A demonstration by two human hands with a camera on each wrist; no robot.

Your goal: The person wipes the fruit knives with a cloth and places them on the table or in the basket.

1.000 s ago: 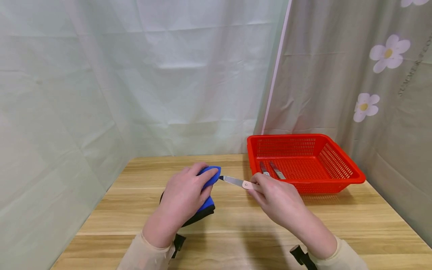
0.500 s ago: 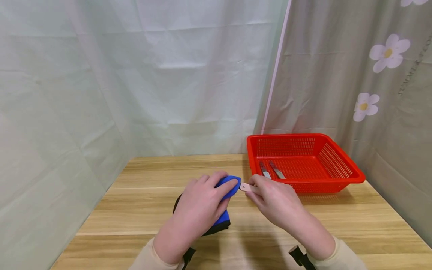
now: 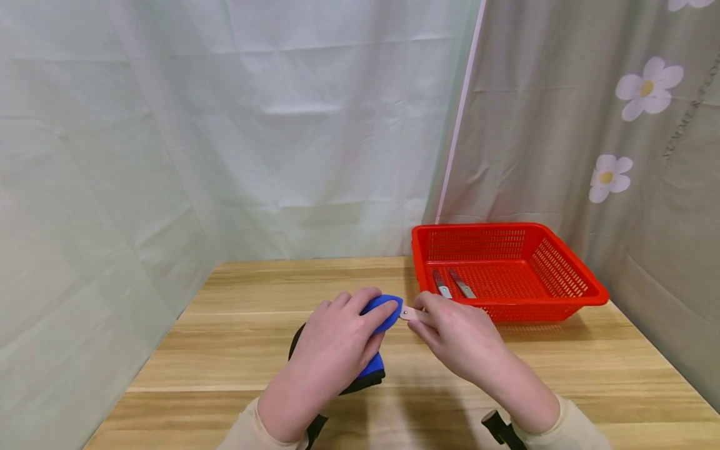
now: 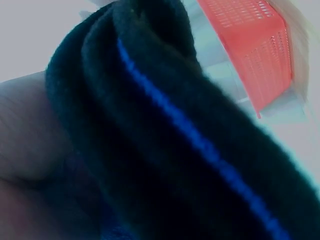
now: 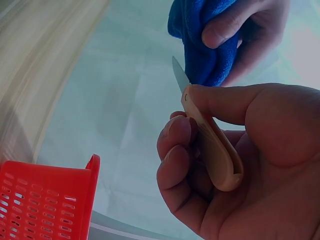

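Observation:
My left hand [image 3: 337,340] grips a folded blue cloth [image 3: 387,312] with a dark edge, just above the table. In the right wrist view the cloth lies against the blade of a folding knife [image 5: 212,145], and the blade's tip shows beyond it. My right hand [image 3: 464,331] holds the knife by its pale handle, thumb on one side and fingers curled round the other. From the head view the cloth hides the blade. The cloth's dark layered edge [image 4: 165,115] fills most of the left wrist view.
A red plastic basket [image 3: 540,301] stands at the right rear of the wooden table [image 3: 236,312]. Inside it, near the left wall, lie two folding knives [image 3: 461,284]. Pale curtains [image 3: 315,125] hang close behind and beside the table.
My left hand has moved right and slightly toward me with the cloth, from the blade's tip to the handle end. My right hand and the knife have stayed almost still.

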